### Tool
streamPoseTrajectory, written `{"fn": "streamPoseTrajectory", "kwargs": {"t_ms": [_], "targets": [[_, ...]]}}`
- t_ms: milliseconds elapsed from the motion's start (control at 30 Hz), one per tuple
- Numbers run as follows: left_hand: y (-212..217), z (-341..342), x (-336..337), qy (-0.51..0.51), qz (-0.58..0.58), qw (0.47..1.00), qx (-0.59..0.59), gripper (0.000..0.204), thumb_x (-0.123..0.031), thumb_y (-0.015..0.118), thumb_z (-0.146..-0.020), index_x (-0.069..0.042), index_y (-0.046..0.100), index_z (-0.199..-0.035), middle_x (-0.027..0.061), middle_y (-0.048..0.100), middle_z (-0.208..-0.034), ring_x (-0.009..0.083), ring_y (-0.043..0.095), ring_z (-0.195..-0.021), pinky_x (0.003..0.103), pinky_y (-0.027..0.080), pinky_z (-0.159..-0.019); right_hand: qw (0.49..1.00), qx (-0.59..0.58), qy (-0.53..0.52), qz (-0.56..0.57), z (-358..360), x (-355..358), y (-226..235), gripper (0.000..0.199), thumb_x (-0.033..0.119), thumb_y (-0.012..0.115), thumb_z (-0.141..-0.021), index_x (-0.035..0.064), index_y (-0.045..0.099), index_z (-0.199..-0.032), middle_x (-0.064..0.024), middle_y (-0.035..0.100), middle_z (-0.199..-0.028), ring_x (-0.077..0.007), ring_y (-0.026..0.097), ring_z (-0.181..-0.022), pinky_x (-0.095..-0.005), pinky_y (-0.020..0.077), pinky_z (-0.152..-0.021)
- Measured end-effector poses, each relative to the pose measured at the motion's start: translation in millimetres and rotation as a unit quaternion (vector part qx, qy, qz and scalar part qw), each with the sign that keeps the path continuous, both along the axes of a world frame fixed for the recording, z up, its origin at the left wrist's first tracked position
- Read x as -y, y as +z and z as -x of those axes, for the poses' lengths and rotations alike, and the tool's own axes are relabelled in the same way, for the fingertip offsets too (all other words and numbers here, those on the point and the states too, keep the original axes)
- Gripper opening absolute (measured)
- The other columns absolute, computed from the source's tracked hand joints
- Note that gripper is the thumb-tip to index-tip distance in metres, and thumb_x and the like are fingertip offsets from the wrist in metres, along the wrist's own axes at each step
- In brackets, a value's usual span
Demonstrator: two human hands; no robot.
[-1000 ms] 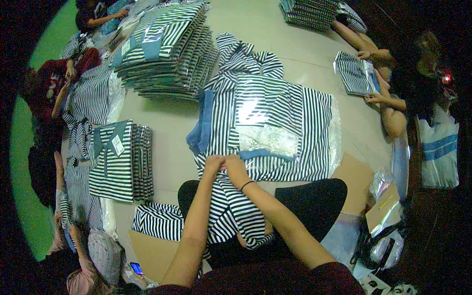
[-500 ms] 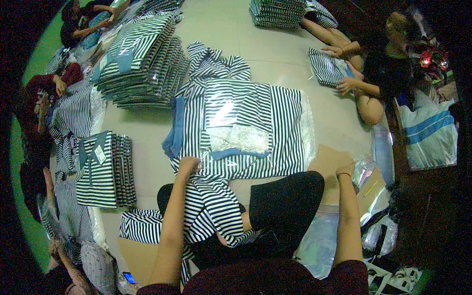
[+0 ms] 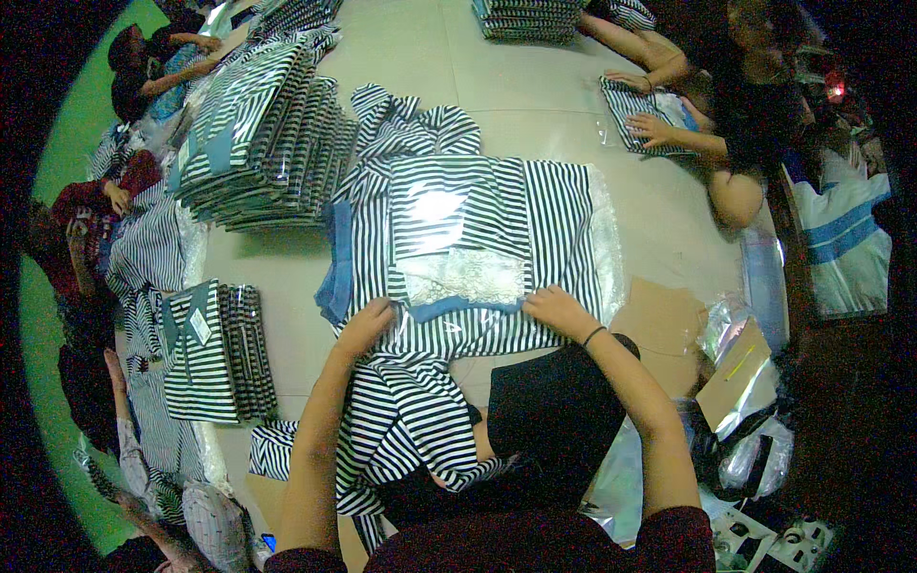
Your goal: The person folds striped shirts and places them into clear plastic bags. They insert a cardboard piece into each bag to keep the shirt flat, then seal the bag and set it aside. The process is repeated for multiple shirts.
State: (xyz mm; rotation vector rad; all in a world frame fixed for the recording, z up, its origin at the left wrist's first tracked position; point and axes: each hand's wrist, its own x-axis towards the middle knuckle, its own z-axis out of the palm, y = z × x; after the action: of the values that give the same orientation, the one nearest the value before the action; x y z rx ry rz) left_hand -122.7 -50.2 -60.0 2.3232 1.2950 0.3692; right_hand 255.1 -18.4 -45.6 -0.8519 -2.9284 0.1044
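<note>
A black-and-white striped shirt (image 3: pixel 564 224) lies spread in front of me, with blue fabric (image 3: pixel 339 253) along its left side. On its middle rests a folded striped piece under shiny clear plastic (image 3: pixel 430 205), with a whitish crumpled patch (image 3: pixel 463 277) and a blue strip (image 3: pixel 449 307) at its near edge. My left hand (image 3: pixel 368 328) is closed on the shirt's fabric left of the strip. At the strip's right end my right hand (image 3: pixel 562 313) pinches the shirt, fingers together. More of the striped fabric (image 3: pixel 406 411) hangs over my lap.
Tall stacks of folded, bagged striped shirts (image 3: pixel 258 143) stand at far left, with a smaller stack (image 3: pixel 215 353) nearer. Brown cardboard (image 3: pixel 659 320) and clear bags (image 3: pixel 731 329) lie at right. Another person's hands (image 3: pixel 650 129) hold a folded shirt at far right. Other people sit along the left.
My right hand has moved left from the cardboard onto the shirt's near part. My left hand has shifted slightly and stays at the fabric. The person at right has moved a hand on their folded shirt.
</note>
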Motion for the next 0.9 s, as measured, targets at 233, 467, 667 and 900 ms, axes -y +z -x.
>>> {"fn": "streamPoseTrajectory", "kwargs": {"t_ms": [233,467,667,900], "targets": [[1,4,-5,-0.06,-0.092,0.994,0.018,0.015,-0.004,0.042,-0.074,0.001,0.045,-0.087,0.0182,0.049,-0.097,0.0325,0.048,-0.092,0.035,0.04,-0.079,0.997,-0.036,-0.007,0.072,5,2,-1,0.01,0.012,0.046,-0.073,0.0062,0.048,-0.081,-0.0069,0.051,-0.091,-0.0204,0.049,-0.086,-0.031,0.0375,-0.075],[16,-14,-7,0.213,0.078,0.972,0.058,0.015,-0.016,0.039,-0.083,-0.001,0.041,-0.079,0.0197,0.051,-0.067,0.037,0.051,-0.067,0.041,0.039,-0.057,0.844,-0.236,-0.298,0.378,-1,2,-8,0.017,0.016,0.044,-0.083,-0.0005,0.047,-0.083,-0.0097,0.059,-0.078,-0.0172,0.056,-0.07,-0.0271,0.0445,-0.064],[-5,-48,-13,0.396,0.023,0.91,0.124,0.018,-0.019,0.037,-0.083,-0.001,0.039,-0.081,0.0217,0.05,-0.068,0.0393,0.049,-0.067,0.044,0.037,-0.057,0.709,-0.326,-0.472,0.411,11,-8,-26,0.017,0.017,0.049,-0.08,0.0012,0.047,-0.075,-0.0099,0.058,-0.065,-0.0174,0.058,-0.059,-0.0279,0.0448,-0.056],[-28,-67,-24,0.444,-0.024,0.895,0.033,0.015,-0.013,0.04,-0.076,0.002,0.041,-0.077,0.0224,0.046,-0.076,0.0377,0.046,-0.072,0.044,0.037,-0.064,0.801,-0.165,-0.534,0.215,33,-19,-36,0.024,0.024,0.053,-0.072,0.0002,0.051,-0.072,-0.0185,0.056,-0.066,-0.0341,0.055,-0.065,-0.0426,0.0434,-0.058]]}}
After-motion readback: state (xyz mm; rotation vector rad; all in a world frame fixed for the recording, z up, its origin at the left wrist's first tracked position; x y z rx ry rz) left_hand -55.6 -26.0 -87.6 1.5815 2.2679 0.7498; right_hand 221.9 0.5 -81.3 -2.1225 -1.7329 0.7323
